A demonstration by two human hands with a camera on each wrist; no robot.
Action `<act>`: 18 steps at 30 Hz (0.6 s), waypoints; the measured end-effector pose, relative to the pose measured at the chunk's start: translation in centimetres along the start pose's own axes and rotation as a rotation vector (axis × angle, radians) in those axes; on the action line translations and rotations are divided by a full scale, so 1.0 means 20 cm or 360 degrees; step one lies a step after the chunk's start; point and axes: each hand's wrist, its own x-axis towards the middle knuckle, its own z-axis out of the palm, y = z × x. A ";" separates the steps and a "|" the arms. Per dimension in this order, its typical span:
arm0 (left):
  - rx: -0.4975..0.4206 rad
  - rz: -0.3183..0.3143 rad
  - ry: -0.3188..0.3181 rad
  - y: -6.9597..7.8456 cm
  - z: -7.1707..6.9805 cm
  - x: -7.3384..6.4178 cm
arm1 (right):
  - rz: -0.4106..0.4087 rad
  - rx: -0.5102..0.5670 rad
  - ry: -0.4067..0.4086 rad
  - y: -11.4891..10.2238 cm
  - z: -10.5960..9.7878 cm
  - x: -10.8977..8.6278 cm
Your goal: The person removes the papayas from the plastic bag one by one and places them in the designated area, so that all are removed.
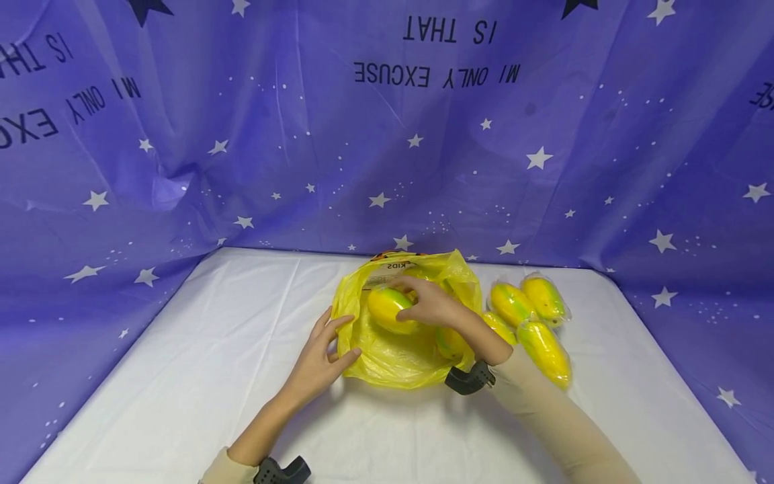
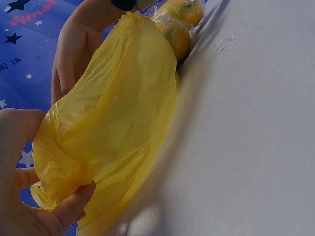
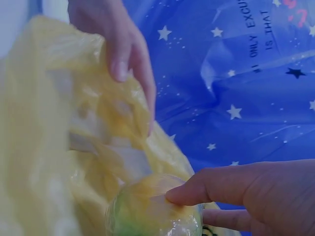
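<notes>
A yellow plastic bag stands with its mouth spread wide on the white table. My left hand holds the bag's left rim, its thumb and fingers also visible against the plastic in the left wrist view. Inside the bag's mouth, my right hand grips a yellow-green mango in clear wrap. The right wrist view shows the thumb pressed on this wrapped mango. Another mango lies in the bag, partly hidden under the right forearm.
To the bag's right lie several more wrapped mangoes, one partly covered by the right arm. Behind the white-covered table hangs a purple-blue cloth with stars and lettering. Black wrist devices sit on both arms.
</notes>
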 end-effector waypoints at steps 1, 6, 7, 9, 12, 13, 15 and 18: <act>0.0003 -0.0001 0.0002 0.00 0.00 0.00 | -0.0002 0.0008 0.0008 0.00 -0.01 -0.01; 0.0006 0.0021 0.0021 -0.01 0.00 0.00 | -0.0036 0.0062 0.0018 -0.02 -0.03 -0.06; 0.0005 0.0023 0.0020 -0.02 0.00 0.00 | -0.0051 0.0084 0.0018 -0.02 -0.04 -0.07; 0.0005 0.0024 0.0019 -0.02 0.01 0.00 | -0.0083 0.0119 0.0017 -0.02 -0.05 -0.09; 0.0006 0.0016 0.0020 -0.02 0.01 0.00 | -0.0117 0.0159 0.0013 -0.03 -0.07 -0.13; 0.0006 0.0016 0.0021 -0.01 0.01 0.00 | -0.0120 0.0162 0.0013 -0.03 -0.07 -0.15; 0.0006 0.0015 0.0024 -0.01 0.01 0.00 | -0.0124 0.0156 0.0017 -0.03 -0.08 -0.17; 0.0006 0.0019 0.0021 -0.01 0.01 0.01 | -0.0112 0.0137 0.0033 -0.04 -0.09 -0.20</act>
